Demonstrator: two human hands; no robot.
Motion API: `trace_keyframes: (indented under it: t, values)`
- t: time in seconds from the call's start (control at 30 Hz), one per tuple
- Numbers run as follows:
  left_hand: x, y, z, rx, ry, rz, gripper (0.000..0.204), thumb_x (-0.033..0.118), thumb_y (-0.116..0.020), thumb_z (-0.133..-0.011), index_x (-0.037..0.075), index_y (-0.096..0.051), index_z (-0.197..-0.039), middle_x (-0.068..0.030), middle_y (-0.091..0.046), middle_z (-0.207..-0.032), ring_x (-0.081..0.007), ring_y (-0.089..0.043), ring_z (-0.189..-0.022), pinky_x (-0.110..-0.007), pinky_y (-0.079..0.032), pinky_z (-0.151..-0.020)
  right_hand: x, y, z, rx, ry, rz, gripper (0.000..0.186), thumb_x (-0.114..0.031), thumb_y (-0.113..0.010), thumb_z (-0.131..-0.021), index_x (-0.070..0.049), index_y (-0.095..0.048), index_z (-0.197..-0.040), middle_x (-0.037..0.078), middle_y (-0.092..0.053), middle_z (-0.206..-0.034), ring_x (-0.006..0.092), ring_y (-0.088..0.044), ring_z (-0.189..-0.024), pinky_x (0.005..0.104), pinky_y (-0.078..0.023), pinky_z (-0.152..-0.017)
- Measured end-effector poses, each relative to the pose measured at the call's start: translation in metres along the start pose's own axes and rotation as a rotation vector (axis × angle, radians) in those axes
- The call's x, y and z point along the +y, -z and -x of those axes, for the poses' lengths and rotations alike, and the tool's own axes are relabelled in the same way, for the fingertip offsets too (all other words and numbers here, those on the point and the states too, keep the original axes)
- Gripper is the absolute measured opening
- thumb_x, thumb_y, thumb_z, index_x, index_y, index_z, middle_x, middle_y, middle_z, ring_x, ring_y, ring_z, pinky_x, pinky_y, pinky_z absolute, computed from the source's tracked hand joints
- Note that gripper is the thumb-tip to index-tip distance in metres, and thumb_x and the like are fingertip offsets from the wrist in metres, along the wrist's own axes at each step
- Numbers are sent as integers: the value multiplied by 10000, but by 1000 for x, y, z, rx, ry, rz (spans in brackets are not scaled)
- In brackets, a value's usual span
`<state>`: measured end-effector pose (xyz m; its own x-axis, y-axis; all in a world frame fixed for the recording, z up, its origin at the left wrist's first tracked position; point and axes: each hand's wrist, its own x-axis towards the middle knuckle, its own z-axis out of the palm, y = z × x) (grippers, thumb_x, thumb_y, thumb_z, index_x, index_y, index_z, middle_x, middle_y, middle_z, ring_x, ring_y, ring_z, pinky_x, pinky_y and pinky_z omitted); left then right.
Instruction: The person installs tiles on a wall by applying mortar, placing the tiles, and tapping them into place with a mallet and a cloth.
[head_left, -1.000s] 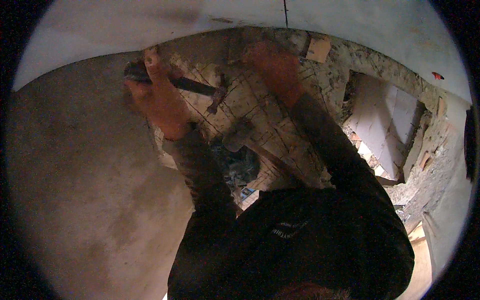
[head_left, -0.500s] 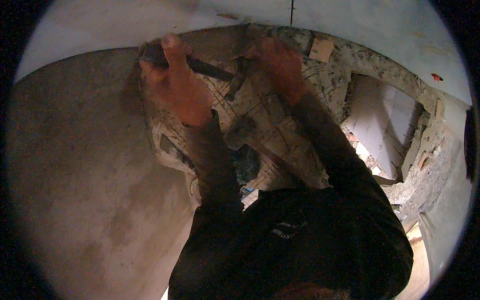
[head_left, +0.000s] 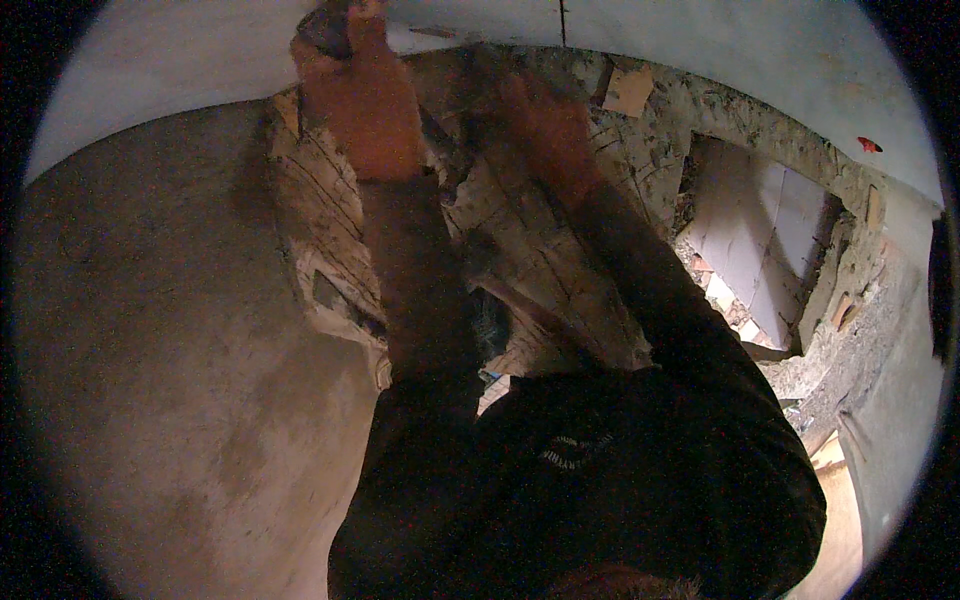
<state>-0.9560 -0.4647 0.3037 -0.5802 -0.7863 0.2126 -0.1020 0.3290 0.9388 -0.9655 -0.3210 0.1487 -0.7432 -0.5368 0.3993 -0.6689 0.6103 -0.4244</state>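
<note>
My left hand (head_left: 365, 110) is raised at the upper left, in front of the pale wall. Its fingers are wrapped round a dark, rounded object (head_left: 325, 32) whose kind I cannot make out. My right hand (head_left: 548, 130) is at the rough upper edge of the broken surface; its fingers are smeared and dim, so their hold cannot be told. Between the hands slants a dark bar-like piece (head_left: 443, 145). Below them, between my forearms, a hammer-like tool lies with its handle (head_left: 540, 312) sloping down to the right, its head in shadow.
A rough-edged opening (head_left: 765, 240) shows pale panels on the right. Brownish plaster (head_left: 170, 330) covers the left side. A small tan square (head_left: 628, 90) sits near the top edge. The pale wall (head_left: 700, 35) runs across the top, with a red spot (head_left: 870, 145) at right.
My left hand has moved up with the dark object, away from the dark bar-like piece. The right hand has shifted only slightly to the left.
</note>
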Motion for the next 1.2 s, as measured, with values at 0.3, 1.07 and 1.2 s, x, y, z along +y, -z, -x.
trace_keyframes:
  t: [0.3, 1.07, 1.2]
  values:
    - [3, 27, 1, 106, 71, 96, 401, 470, -535, -1049, 70, -513, -1082, -58, -586, -833, -166, -538, -646, -315, -471, -594, 9, -11, -8, 257, 169, -42, 359, -242, -650, -921, -77, -599, -1235, 81, -642, -978, 276, -692, -724, 423, -546, -516]
    - [-54, 57, -78, 749, 97, -629, 600, 567, -567, -974, 1, -640, -1160, -190, -700, -980, -350, -678, -862, -504, -518, -804, -1, 6, -5, -153, -56, -60, 208, -235, -720, -892, -139, -661, -1067, 124, -667, -963, 330, -698, -799, 460, -571, -586]
    - [-70, 61, -105, 688, 341, -745, 626, 572, -563, -968, -4, -643, -1199, -209, -712, -1015, -371, -693, -890, -521, -518, -817, 6, 2, -7, -78, -34, -140, 301, -289, -718, -924, -72, -607, -1101, 148, -644, -895, 361, -681, -761, 474, -560, -595]
